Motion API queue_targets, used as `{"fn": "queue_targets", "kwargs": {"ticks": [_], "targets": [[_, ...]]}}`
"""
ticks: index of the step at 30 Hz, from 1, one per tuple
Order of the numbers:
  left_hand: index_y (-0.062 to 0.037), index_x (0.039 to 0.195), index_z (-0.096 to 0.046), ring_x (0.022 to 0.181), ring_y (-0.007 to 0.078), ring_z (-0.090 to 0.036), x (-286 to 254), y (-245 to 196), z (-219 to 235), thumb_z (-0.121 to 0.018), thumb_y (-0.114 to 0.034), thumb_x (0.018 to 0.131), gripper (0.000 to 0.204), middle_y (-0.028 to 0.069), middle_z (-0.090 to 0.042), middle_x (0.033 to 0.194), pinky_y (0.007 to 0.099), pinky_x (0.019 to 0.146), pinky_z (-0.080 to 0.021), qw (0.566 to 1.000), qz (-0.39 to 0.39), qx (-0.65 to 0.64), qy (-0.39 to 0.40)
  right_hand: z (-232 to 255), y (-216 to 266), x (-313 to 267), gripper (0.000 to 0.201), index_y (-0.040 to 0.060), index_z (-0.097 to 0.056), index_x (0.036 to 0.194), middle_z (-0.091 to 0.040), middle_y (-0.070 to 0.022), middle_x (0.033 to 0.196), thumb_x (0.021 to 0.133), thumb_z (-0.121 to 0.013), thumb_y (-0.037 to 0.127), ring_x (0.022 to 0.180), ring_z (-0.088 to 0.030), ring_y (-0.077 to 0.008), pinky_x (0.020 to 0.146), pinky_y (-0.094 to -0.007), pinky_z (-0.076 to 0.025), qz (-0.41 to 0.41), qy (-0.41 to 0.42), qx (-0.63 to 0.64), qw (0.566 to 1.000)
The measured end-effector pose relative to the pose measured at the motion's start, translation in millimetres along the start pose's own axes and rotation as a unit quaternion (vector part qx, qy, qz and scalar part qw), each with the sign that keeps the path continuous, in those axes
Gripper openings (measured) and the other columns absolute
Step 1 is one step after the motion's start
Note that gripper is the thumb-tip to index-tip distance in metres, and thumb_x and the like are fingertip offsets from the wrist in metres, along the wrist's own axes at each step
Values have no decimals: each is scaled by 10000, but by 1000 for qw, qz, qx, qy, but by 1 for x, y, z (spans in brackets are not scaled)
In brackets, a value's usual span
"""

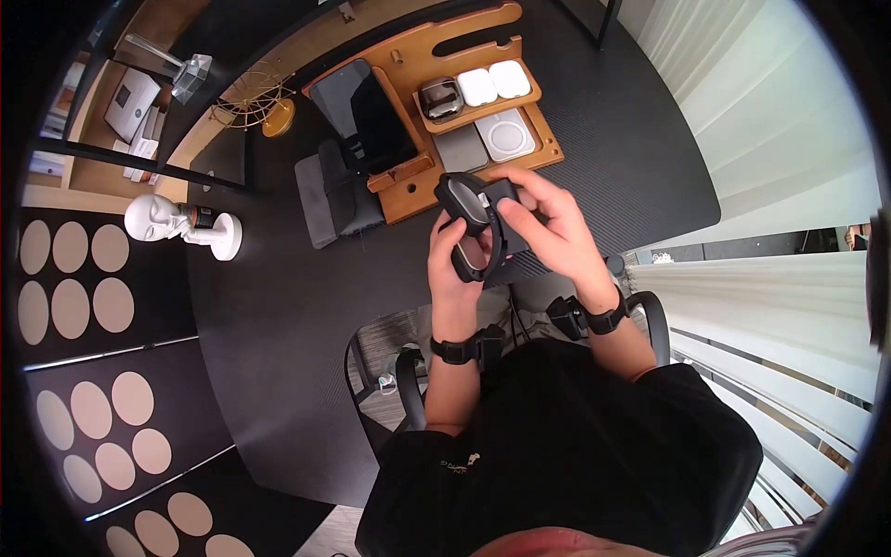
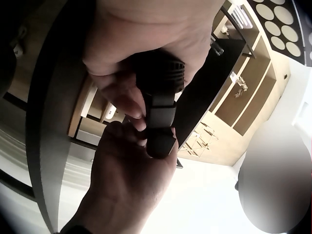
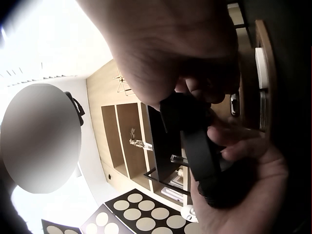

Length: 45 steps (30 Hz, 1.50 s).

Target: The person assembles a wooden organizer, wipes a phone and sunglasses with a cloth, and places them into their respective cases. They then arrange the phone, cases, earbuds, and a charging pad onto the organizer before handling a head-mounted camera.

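Both hands hold a black banded device (image 1: 497, 243) above the near side of the desk. It has rounded oval parts with shiny grey faces and a curved band; its exact kind I cannot tell. My left hand (image 1: 451, 277) grips the oval parts, with the thumb laid along the inner side. My right hand (image 1: 563, 234) pinches a dark squarish part at the device's other side between thumb and fingers. In the left wrist view, a ribbed end (image 2: 168, 75) shows under the left palm, and the right hand (image 2: 134, 168) meets it from below.
Just beyond the hands stands a wooden desk organizer (image 1: 408, 201) with a dark tablet (image 1: 367, 111), white cases (image 1: 478, 87) and a round charging pad (image 1: 510, 136). A grey pouch (image 1: 320, 195) lies left of it. Farther left stands a white head figurine (image 1: 225, 237).
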<state>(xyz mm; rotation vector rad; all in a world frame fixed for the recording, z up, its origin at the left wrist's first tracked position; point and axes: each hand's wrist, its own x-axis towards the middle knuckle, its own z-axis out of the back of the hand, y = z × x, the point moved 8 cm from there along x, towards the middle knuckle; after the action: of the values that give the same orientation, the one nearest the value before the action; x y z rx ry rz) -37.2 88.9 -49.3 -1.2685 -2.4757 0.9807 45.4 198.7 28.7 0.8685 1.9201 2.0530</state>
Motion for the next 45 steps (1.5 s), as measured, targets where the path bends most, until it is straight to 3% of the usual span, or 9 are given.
{"fn": "queue_targets", "kwargs": {"ticks": [7,9,13,15,18,28,31,33,45], "targets": [[-45,1243,-572,778,194,-705,-3,-4,-5,-564,-297,922,409,89,-673,948,387,577,-643,1000,-8,4,0,-5,-2,3,319,11,-607,1272,-516,10,610,962,-627,82,602,-466,-28,525,-253,-392,-45,-15,105,993],[-24,1253,-556,779,207,-706,-2,-5,-3,-568,-288,921,425,104,-676,958,387,594,-634,1000,-22,10,-5,0,11,3,322,9,-611,1263,-521,-31,579,954,-637,97,546,-495,-54,510,-266,-411,-1,-5,-70,998],[-1,1261,-541,786,224,-707,-4,-3,5,-572,-260,920,430,121,-677,998,392,627,-621,998,-53,30,-21,1,27,1,324,12,-616,1254,-503,-62,559,944,-642,102,485,-488,-96,502,-277,-405,15,-2,-126,992],[28,1322,-510,968,224,-687,-6,-4,2,-617,-137,911,456,140,-654,1128,353,790,-584,998,-56,10,-2,3,22,1,322,19,-619,1253,-495,-70,553,942,-641,98,470,-481,-121,496,-282,-387,6,-6,-141,990],[18,1286,-515,796,244,-709,-7,-5,3,-554,-204,932,420,139,-667,1063,389,668,-610,997,-70,45,-11,3,22,0,326,19,-619,1253,-466,-66,554,939,-643,100,474,-453,-119,492,-290,-369,19,-8,-138,990],[31,1318,-481,809,268,-717,-5,-4,-1,-546,-204,940,450,167,-665,1077,393,687,-617,995,-71,70,-10,8,18,-1,323,20,-617,1250,-430,-55,566,941,-643,109,489,-405,-123,493,-297,-346,-2,-6,-168,986],[38,1372,-469,935,226,-690,-5,-4,4,-606,-99,927,486,158,-636,1144,318,718,-584,998,-62,9,1,4,8,-2,328,16,-611,1255,-417,-36,573,943,-645,110,513,-391,-105,498,-290,-331,3,1,-126,992],[34,1372,-473,891,226,-697,-5,-6,-4,-604,-91,931,477,161,-638,1137,319,688,-584,998,-59,-1,22,5,-8,0,338,15,-604,1266,-388,-13,584,944,-647,108,543,-362,-90,512,-281,-318,-12,-7,-67,998],[4,1347,-497,730,152,-666,-5,-6,-6,-622,-116,950,433,117,-666,1039,244,597,-530,998,-56,38,0,11,-12,2,344,19,-605,1276,-374,-2,602,952,-645,127,570,-346,-90,532,-280,-318,-23,-4,-86,996]]}}
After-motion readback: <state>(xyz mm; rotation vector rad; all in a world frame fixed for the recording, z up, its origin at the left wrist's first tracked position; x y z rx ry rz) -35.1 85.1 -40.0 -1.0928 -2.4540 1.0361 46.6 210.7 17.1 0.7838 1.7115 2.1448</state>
